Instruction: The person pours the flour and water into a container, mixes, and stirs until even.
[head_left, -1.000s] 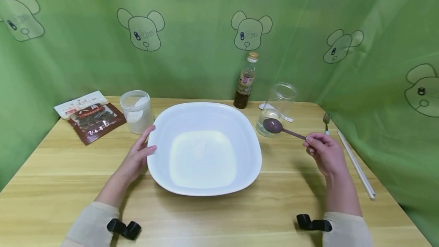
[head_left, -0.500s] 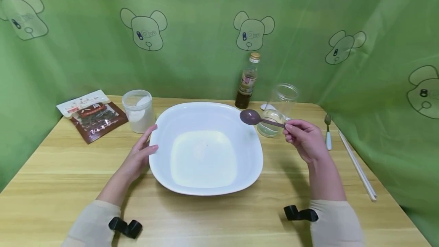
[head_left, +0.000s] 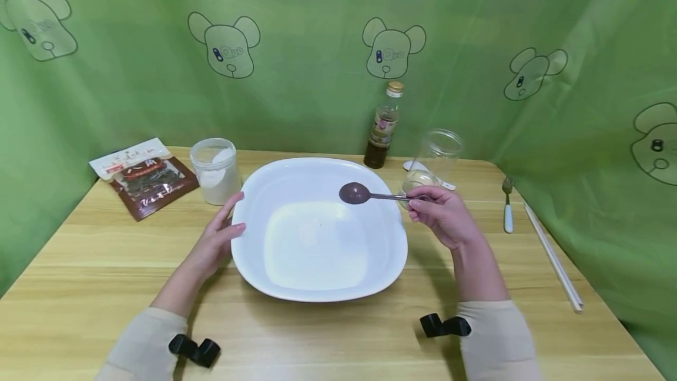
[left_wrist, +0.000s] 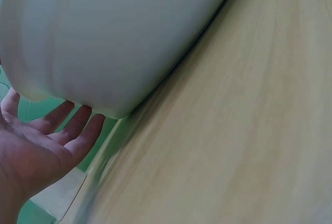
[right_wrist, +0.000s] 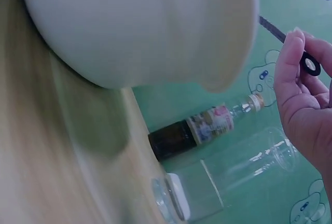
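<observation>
My right hand (head_left: 444, 216) pinches a dark brown spoon (head_left: 354, 193) near the end of its handle (right_wrist: 272, 29). The spoon's bowl is level over the right half of a big white basin (head_left: 312, 246); whether it carries anything cannot be told. In the right wrist view, thumb and fingers close on the handle, which ends in a ring. At the basin's left side, my left hand (head_left: 214, 243) touches the rim, and its spread, nearly straight fingers (left_wrist: 78, 125) rest against the outer wall. Just behind the right hand stands a clear jar (head_left: 443, 151), partly hidden.
A bottle of dark liquid (head_left: 382, 128) stands behind the basin, a white spoon (head_left: 415, 166) by the jar. Far right lie a fork (head_left: 508, 210) and white chopsticks (head_left: 555, 260). At left are a jar of white powder (head_left: 217, 178) and a brown packet (head_left: 148, 181).
My right hand has carried the spoon leftward from in front of the clear jar to over the basin. My left hand has stayed at the basin's left rim.
</observation>
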A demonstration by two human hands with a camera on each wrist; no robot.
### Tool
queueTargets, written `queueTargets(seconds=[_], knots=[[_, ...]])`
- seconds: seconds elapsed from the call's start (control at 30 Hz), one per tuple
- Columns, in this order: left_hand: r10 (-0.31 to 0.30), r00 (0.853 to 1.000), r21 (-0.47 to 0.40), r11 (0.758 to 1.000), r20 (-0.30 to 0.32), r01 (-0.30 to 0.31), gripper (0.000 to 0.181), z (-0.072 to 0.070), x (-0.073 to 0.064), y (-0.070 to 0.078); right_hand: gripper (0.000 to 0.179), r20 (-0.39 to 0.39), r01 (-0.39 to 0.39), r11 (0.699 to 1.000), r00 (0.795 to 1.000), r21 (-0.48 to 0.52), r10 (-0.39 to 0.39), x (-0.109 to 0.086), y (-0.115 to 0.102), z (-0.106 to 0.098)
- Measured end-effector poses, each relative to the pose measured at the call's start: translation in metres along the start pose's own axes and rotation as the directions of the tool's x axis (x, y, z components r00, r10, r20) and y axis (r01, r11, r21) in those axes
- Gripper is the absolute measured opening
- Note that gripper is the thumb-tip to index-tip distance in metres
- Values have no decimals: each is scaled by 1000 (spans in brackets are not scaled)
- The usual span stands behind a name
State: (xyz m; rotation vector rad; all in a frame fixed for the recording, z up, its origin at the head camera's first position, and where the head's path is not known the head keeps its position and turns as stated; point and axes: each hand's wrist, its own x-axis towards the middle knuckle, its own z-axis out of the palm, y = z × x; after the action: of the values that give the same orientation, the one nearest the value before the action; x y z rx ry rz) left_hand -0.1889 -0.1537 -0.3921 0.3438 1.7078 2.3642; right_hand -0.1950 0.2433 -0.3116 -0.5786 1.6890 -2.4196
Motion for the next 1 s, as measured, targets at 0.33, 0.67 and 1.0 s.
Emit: queueTargets(seconds=[0.33, 0.67, 1.0], knots=[[11, 1000, -1, 1000, 10, -11, 63, 0, 0, 0, 17, -135, -21, 997, 991, -75, 10, 5, 14, 9], [9, 1000, 3, 1000, 11, -9, 63, 0, 0, 0, 21, -255, -68, 985, 967, -161, 25, 8, 18, 14], [19, 1000, -10, 1000, 14, -18, 63, 0, 0, 1, 19, -201, -127, 946, 977, -299, 68, 10, 16, 11]])
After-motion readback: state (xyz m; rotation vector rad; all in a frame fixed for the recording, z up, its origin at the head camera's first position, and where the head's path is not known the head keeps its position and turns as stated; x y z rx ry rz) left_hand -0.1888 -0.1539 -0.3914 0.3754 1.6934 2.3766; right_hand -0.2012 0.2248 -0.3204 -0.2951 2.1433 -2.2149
